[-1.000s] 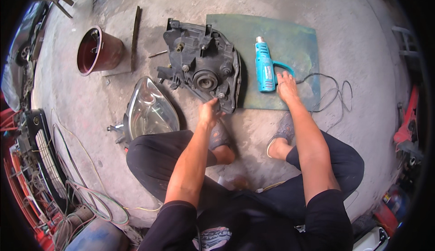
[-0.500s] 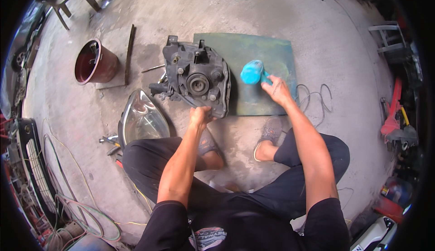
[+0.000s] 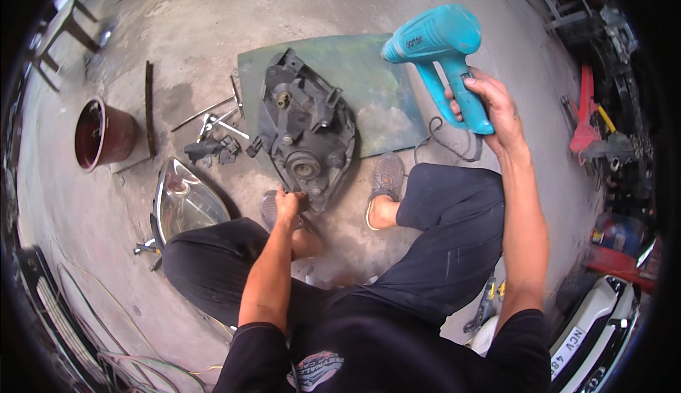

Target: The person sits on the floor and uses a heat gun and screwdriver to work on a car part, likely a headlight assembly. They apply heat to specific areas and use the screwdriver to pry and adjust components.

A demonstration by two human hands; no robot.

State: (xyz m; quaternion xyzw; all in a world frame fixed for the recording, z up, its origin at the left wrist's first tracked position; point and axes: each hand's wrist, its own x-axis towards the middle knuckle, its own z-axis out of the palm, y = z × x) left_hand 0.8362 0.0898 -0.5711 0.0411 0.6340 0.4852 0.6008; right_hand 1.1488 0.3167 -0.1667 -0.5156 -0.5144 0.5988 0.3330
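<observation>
My right hand (image 3: 494,102) is closed round the handle of a teal heat gun (image 3: 447,31), raised over the right of a green flat panel (image 3: 383,88), its nozzle pointing left. A cord hangs from the handle. My left hand (image 3: 289,201) grips the lower edge of a black headlamp housing (image 3: 312,137), which shows its back with a round cap and lies partly over the panel. Left of my left hand, a clear headlamp lens (image 3: 188,205) rests on the floor beside my knee.
Wrenches and a rod (image 3: 213,123) lie left of the housing. A maroon bucket (image 3: 113,141) stands beside a board at left, below a plastic stool (image 3: 71,24). A red jack (image 3: 585,116), a white bumper (image 3: 582,343) and car parts line the right; hoses lie lower left.
My right hand has lifted the heat gun off the panel and turned it sideways, up and right. The housing, in my left hand, has turned and moved lower in the picture.
</observation>
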